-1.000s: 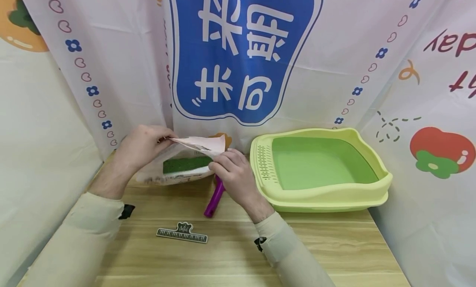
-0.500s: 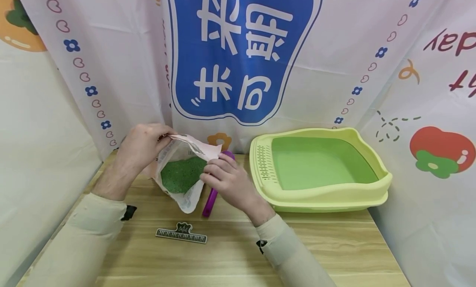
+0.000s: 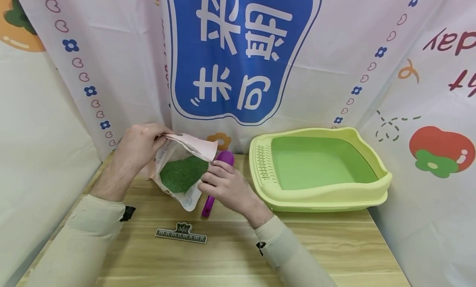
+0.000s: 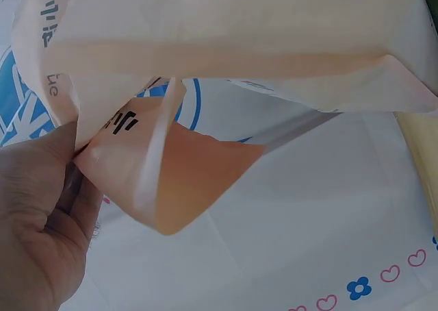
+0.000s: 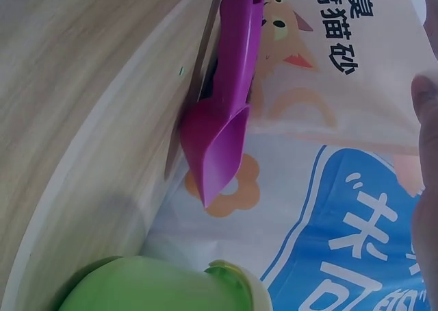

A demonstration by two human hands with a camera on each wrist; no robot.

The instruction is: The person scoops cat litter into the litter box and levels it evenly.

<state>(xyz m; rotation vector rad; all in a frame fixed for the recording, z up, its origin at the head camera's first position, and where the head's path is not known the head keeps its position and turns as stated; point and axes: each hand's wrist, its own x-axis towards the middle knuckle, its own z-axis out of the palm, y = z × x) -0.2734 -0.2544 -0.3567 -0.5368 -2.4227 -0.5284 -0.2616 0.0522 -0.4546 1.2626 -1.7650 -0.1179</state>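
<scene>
Soft bag (image 3: pixel 202 147), likely bottom-heavy

It sits left of frame centre: the left hand (image 3: pixel 137 150) pinches its upper-left rim; thin walls probably sag under the green granules (image 3: pixel 182 174), so holding opposite edges suits. The right hand (image 3: pixel 229 187) pinches the right edge.

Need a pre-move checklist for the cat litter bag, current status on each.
1. Cat litter bag mouth open: ok, green litter shows inside.
2. Both hands on bag: ok, left hand and right hand grip its edges.
3. Keyboard-patterned clip off the bag: ok, on the table.
4. Litter tray upright: ok.
5. Purple scoop well away from bag: not ok, close beside it, partly hidden by the right hand in the head view.
6. Enough litter: cannot tell, depth hidden.
</scene>
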